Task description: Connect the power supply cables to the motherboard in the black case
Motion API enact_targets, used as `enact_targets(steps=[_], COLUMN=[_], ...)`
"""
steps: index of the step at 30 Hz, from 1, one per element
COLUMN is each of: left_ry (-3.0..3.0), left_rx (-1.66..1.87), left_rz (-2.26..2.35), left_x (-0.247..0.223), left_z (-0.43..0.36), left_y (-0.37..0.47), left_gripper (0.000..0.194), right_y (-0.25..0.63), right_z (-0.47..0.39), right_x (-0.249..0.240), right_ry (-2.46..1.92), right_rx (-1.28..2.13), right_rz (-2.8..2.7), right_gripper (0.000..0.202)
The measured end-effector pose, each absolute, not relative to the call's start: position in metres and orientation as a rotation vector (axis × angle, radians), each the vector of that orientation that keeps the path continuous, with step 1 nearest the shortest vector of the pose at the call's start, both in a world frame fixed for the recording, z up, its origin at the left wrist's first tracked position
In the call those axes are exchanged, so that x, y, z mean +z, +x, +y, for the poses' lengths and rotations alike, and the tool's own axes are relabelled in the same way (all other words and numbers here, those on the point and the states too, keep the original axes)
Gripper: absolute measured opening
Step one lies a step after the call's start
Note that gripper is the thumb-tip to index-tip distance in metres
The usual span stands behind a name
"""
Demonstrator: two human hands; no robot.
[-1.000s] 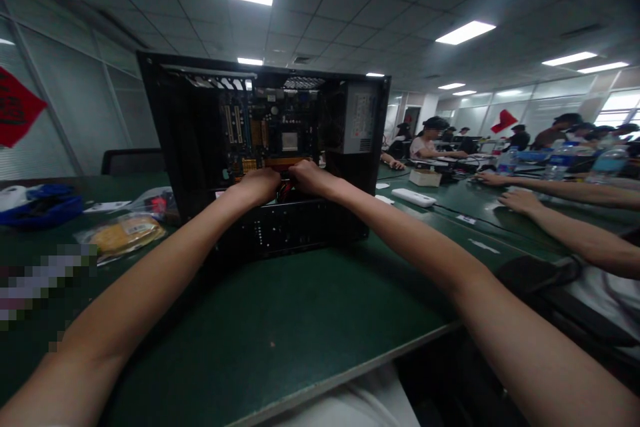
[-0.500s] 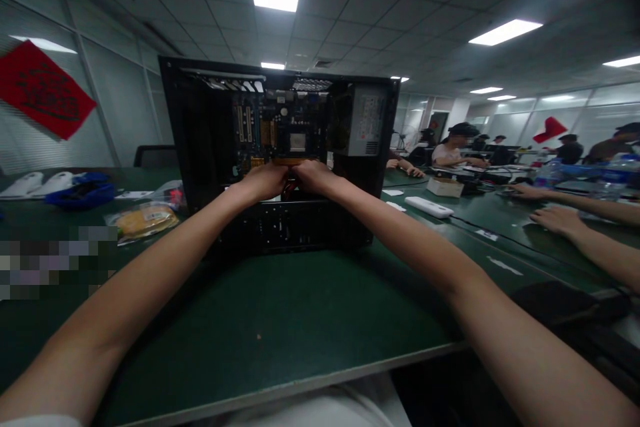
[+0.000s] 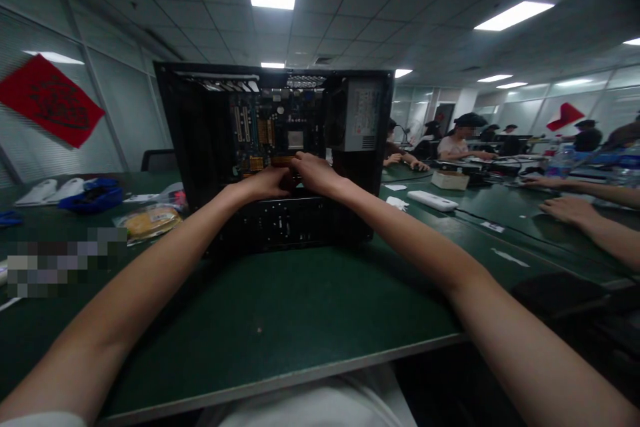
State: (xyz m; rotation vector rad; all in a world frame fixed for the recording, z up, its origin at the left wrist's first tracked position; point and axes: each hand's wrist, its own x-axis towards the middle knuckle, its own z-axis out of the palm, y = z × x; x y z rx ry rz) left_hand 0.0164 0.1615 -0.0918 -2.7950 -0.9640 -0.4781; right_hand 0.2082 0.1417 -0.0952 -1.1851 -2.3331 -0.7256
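Note:
A black computer case point(image 3: 175, 120) stands open on the green table, its inside facing me. Within it are a motherboard point(image 3: 277, 121) with a square silver chip point(image 3: 295, 140) and, at the upper right, a grey power supply point(image 3: 363, 113). My left hand point(image 3: 267, 181) reaches into the case below the board, its fingers bent inward and partly hidden. Beside it, my right hand point(image 3: 315, 172) is curled over an orange-brown strip point(image 3: 283, 161) at the board's lower edge. Both hands are close together, and what their fingertips hold is too dark to make out.
On the left lie a plastic-wrapped food pack point(image 3: 153, 221), a blue item point(image 3: 93, 195) and white shoe-like objects point(image 3: 50, 191). To the right are a white power strip point(image 3: 432, 201) with its cable, a small box point(image 3: 449, 179) and another person's hands point(image 3: 570, 209).
My right hand has risen slightly, its fingers now more bent over the strip. The view has shifted a little, and the case appears slightly further left.

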Motion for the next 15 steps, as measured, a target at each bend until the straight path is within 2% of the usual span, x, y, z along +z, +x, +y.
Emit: enact_targets(steps=[15], left_ry=[-2.942], left_rx=[-0.624], left_rz=[-0.974], left_x=[-0.09], left_z=[0.1596], left_y=[0.0152], left_gripper=[0.018], right_y=[0.2048], right_z=[0.1445], right_x=[-0.0956], right_ry=[-1.096], right_rx=[-0.597], right_rz=[-2.351], right_gripper=[0.028])
